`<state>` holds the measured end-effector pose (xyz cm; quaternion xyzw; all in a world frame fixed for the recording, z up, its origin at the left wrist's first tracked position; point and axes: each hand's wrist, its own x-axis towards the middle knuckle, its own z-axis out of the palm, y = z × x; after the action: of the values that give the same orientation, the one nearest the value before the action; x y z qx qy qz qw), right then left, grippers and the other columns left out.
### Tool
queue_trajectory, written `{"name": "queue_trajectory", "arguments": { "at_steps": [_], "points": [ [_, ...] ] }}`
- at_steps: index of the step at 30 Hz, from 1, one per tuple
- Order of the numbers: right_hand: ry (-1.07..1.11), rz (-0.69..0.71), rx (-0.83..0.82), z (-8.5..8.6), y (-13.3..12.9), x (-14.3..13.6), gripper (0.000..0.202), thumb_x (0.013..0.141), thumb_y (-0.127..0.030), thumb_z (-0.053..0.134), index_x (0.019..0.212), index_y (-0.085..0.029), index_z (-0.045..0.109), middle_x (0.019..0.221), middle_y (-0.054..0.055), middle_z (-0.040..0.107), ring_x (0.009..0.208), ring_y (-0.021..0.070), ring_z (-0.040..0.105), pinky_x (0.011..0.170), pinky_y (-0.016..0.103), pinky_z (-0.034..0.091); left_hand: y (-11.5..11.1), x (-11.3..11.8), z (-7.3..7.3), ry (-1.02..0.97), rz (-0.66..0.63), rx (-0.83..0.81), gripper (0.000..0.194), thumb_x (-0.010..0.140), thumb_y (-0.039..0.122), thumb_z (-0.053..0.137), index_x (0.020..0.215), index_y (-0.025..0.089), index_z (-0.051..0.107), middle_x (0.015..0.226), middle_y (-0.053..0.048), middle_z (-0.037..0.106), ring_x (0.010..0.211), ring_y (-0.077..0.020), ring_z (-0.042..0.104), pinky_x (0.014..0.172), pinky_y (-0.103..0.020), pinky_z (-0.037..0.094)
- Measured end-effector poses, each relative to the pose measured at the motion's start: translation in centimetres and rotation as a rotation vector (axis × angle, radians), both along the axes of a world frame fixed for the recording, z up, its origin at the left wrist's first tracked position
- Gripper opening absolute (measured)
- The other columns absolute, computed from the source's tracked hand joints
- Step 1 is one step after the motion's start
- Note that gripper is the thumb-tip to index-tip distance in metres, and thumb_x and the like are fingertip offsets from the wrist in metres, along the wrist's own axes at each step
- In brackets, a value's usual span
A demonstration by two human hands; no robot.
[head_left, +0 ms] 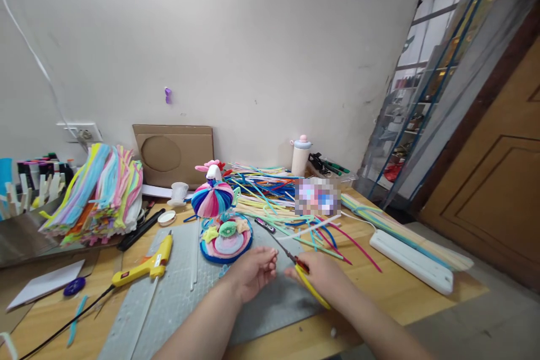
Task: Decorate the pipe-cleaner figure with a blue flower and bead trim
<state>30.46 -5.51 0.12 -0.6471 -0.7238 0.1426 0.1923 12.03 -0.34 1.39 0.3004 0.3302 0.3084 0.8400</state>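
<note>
My right hand (318, 275) grips yellow-handled scissors (311, 288), their dark blades pointing up and left. Just left of the blade tips is my left hand (255, 273), its fingers curled together; whatever they pinch is too small to make out. Both hands are over a grey cutting mat (270, 309). Beyond my left hand is a round blue-rimmed base (231, 244) of pipe cleaners with star and shell-like shapes. A figure with a striped pink, blue and white skirt (212, 199) stands behind it. A black-labelled pen-like tool (265, 225) lies near the base.
On the left are a yellow hot glue gun (145, 267) with its cord and a large bundle of pipe cleaners (101, 191). Loose pipe cleaners (261, 188) spread across the back. A bottle (300, 157), cardboard (194, 152) and a white power strip (411, 261) surround the work area.
</note>
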Motion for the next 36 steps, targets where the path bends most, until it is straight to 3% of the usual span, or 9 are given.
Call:
{"name": "queue_trajectory", "arguments": {
  "at_steps": [6, 12, 17, 20, 24, 30, 36],
  "points": [
    [-0.169, -0.153, -0.1, 0.4, 2.2, 1.4, 0.035, 0.079, -0.053, 0.053, 0.074, -0.019, 0.063, 0.077, 0.008, 0.069, 0.071, 0.0244, 0.062, 0.054, 0.027, 0.03, -2.9, -5.3, 1.0, 0.23, 0.159, 0.141, 0.026, 0.062, 0.025, 0.078, 0.068, 0.014, 0.055, 0.063, 0.002, 0.059, 0.056, -0.0073, 0.054, 0.056, -0.019, 0.045],
    [-0.302, -0.163, -0.166, 0.5, 3.1, 1.3, 0.026, 0.077, -0.046, 0.057, 0.081, -0.02, 0.061, 0.087, 0.008, 0.07, 0.079, 0.0251, 0.064, 0.059, 0.028, 0.035, -5.6, -10.7, 0.9, 0.314, 0.218, 0.285, 0.031, 0.059, 0.03, 0.08, 0.066, 0.015, 0.054, 0.06, 0.002, 0.059, 0.057, -0.0089, 0.054, 0.057, -0.021, 0.042],
    [-0.347, -0.176, -0.176, 0.0, 2.9, 0.9, 0.028, 0.08, -0.047, 0.053, 0.084, -0.02, 0.058, 0.087, 0.009, 0.069, 0.079, 0.0258, 0.064, 0.056, 0.028, 0.033, -7.4, -13.9, 1.5, 0.461, 0.295, 0.421, 0.029, 0.062, 0.035, 0.077, 0.072, 0.017, 0.056, 0.06, 0.003, 0.059, 0.057, -0.0097, 0.054, 0.059, -0.022, 0.041],
    [-0.345, -0.171, -0.171, -0.3, 2.9, 0.8, 0.027, 0.08, -0.048, 0.053, 0.082, -0.02, 0.056, 0.085, 0.008, 0.068, 0.076, 0.0244, 0.063, 0.055, 0.027, 0.031, -8.1, -15.2, 2.0, 0.569, 0.263, 0.465, 0.028, 0.064, 0.037, 0.073, 0.073, 0.017, 0.058, 0.058, 0.003, 0.059, 0.057, -0.0106, 0.053, 0.059, -0.022, 0.04],
    [-0.302, -0.157, -0.157, -0.3, 2.7, 1.0, 0.027, 0.079, -0.047, 0.054, 0.078, -0.02, 0.055, 0.081, 0.006, 0.067, 0.073, 0.023, 0.062, 0.055, 0.027, 0.031, -8.2, -17.0, 1.7, 0.786, 0.196, 0.528, 0.022, 0.07, 0.038, 0.063, 0.074, 0.017, 0.059, 0.055, 0.002, 0.057, 0.056, -0.0135, 0.052, 0.059, -0.025, 0.039],
    [-0.151, -0.147, 0.026, -0.4, 0.7, 1.9, 0.026, 0.082, -0.046, 0.05, 0.082, -0.021, 0.057, 0.089, 0.007, 0.064, 0.08, 0.0232, 0.059, 0.061, 0.029, 0.038, -8.0, -18.0, 0.5, 1.298, 0.038, 0.969, 0.009, 0.072, 0.02, 0.056, 0.065, 0.02, 0.06, 0.076, -0.001, 0.062, 0.075, -0.0167, 0.056, 0.068, -0.026, 0.038],
    [-0.003, -0.098, -0.011, -0.4, -2.8, 2.4, 0.026, 0.085, -0.045, 0.046, 0.087, -0.022, 0.057, 0.091, 0.007, 0.063, 0.079, 0.0227, 0.058, 0.064, 0.03, 0.041, -7.8, -17.4, -0.2, 1.401, -0.03, 0.896, 0.008, 0.072, 0.021, 0.056, 0.065, 0.02, 0.061, 0.076, -0.001, 0.064, 0.076, -0.0168, 0.058, 0.068, -0.025, 0.039]
  ]
}}
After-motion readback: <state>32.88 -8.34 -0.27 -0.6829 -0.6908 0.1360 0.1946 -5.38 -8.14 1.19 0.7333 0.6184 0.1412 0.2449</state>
